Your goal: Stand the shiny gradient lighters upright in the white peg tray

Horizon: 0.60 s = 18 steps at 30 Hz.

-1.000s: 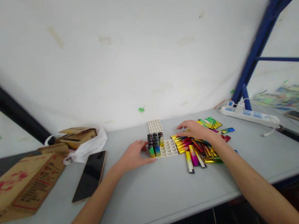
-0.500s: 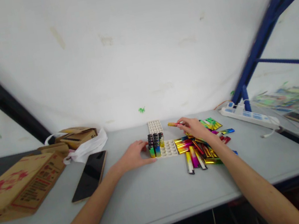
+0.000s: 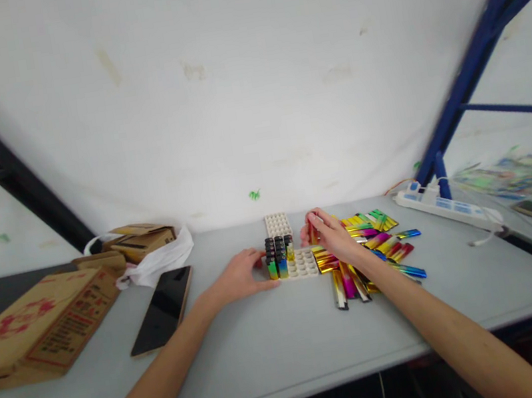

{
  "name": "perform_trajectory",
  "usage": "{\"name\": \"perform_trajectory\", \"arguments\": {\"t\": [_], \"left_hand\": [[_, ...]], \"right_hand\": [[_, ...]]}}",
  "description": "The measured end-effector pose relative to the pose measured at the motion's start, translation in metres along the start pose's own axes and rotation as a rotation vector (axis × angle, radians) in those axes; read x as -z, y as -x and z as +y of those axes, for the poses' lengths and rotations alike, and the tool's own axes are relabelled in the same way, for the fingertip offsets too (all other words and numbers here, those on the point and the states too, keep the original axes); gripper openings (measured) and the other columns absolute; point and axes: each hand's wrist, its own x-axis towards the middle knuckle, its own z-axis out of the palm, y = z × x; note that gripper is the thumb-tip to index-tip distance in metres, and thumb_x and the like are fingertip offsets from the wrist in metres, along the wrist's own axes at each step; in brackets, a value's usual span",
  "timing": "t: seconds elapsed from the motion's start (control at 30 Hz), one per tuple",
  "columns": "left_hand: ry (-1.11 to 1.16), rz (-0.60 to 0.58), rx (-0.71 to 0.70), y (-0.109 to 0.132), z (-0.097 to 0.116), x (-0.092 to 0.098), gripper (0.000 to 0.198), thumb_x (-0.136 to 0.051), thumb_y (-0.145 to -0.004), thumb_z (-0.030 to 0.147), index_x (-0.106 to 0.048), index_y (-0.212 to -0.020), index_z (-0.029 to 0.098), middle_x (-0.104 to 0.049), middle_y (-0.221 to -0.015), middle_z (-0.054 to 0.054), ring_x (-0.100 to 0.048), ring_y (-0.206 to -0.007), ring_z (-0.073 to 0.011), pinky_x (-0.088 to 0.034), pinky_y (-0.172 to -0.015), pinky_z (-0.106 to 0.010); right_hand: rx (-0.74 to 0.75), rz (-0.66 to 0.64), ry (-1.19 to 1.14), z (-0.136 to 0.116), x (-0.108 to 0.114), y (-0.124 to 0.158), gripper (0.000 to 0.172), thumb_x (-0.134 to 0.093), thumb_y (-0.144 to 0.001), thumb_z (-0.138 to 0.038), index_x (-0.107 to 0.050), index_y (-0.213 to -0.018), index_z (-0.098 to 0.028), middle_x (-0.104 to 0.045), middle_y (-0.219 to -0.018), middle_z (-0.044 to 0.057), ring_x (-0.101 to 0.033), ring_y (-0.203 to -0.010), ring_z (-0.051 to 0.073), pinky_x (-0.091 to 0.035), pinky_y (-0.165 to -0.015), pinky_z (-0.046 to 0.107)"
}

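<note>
Several lighters with black tops (image 3: 276, 256) stand upright in a white holed tray (image 3: 305, 264), filling its left end. My left hand (image 3: 242, 274) is curved round that end, thumb at the front edge and fingers by the lighters' left side. Just above and behind the tray's right part, my right hand (image 3: 328, 233) pinches a shiny red-gold lighter (image 3: 312, 233), now roughly upright and partly hidden by the fingers. Under and beside my right forearm lies a loose pile of metallic-coloured lighters (image 3: 347, 280).
At the left are a cardboard box (image 3: 38, 322), a smaller open box (image 3: 144, 240), a white plastic bag (image 3: 155, 265) and a black phone (image 3: 163, 309). A white power strip (image 3: 449, 205) lies at the right, by a blue metal post (image 3: 468, 69). A white wall (image 3: 249, 94) stands behind the table.
My right hand has shifted slightly left, towards the tray, and turned the lighter from lying flat to roughly upright. My left hand has stayed at the tray's left end.
</note>
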Motion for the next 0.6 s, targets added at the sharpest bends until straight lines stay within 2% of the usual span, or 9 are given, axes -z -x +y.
{"name": "perform_trajectory", "arguments": {"t": [0.1, 0.17, 0.27, 0.37, 0.5, 0.6], "left_hand": [[-0.009, 0.001, 0.001, 0.000, 0.001, 0.001, 0.057, -0.076, -0.076, 0.073, -0.070, -0.101, 0.022, -0.072, -0.099, -0.009, -0.068, -0.092, -0.0304, -0.053, -0.085, -0.041], [-0.012, 0.002, 0.003, 0.001, 0.003, 0.001, 0.058, -0.076, -0.076, 0.074, -0.070, -0.101, 0.021, -0.072, -0.099, -0.008, -0.068, -0.091, -0.0300, -0.054, -0.085, -0.040], [-0.013, 0.011, -0.002, 0.001, 0.003, 0.002, 0.058, -0.076, -0.077, 0.074, -0.071, -0.101, 0.021, -0.072, -0.099, -0.008, -0.069, -0.091, -0.0298, -0.054, -0.084, -0.039], [-0.016, 0.021, -0.009, 0.001, 0.002, 0.001, 0.056, -0.077, -0.076, 0.072, -0.072, -0.099, 0.022, -0.073, -0.097, -0.008, -0.068, -0.090, -0.0298, -0.054, -0.084, -0.039], [-0.012, 0.018, -0.009, 0.000, 0.002, 0.000, 0.056, -0.077, -0.076, 0.072, -0.072, -0.100, 0.021, -0.073, -0.097, -0.008, -0.068, -0.090, -0.0302, -0.054, -0.084, -0.040], [-0.011, 0.016, -0.006, 0.000, 0.002, 0.000, 0.056, -0.077, -0.076, 0.071, -0.072, -0.100, 0.021, -0.073, -0.098, -0.008, -0.068, -0.090, -0.0298, -0.054, -0.084, -0.040]], "right_hand": [[-0.031, -0.020, 0.034, -0.001, -0.007, 0.003, 0.055, -0.059, -0.088, -0.082, -0.049, -0.099, -0.029, -0.040, -0.062, -0.010, -0.039, -0.048, 0.012, -0.042, -0.050, 0.025], [-0.039, 0.013, 0.095, 0.001, -0.011, 0.003, 0.057, -0.058, -0.087, -0.083, -0.048, -0.093, -0.028, -0.032, -0.061, -0.010, -0.029, -0.047, 0.012, -0.030, -0.045, 0.024], [0.040, 0.117, 0.287, 0.004, -0.014, 0.001, 0.059, -0.053, -0.089, -0.082, -0.044, -0.076, -0.026, -0.035, -0.061, -0.006, -0.034, -0.054, 0.013, -0.029, -0.049, 0.027], [0.110, 0.203, 0.498, 0.007, -0.017, 0.001, 0.057, -0.051, -0.092, -0.073, -0.038, -0.064, -0.025, -0.036, -0.060, -0.003, -0.037, -0.060, 0.014, -0.029, -0.055, 0.029], [0.107, 0.237, 0.635, 0.007, -0.020, 0.005, 0.043, -0.047, -0.089, -0.055, -0.038, -0.060, -0.025, -0.035, -0.057, -0.003, -0.038, -0.060, 0.015, -0.026, -0.058, 0.030], [0.121, 0.212, 0.681, 0.007, -0.022, 0.007, 0.036, -0.045, -0.087, -0.048, -0.040, -0.060, -0.024, -0.039, -0.056, -0.003, -0.040, -0.059, 0.015, -0.025, -0.058, 0.029]]}}
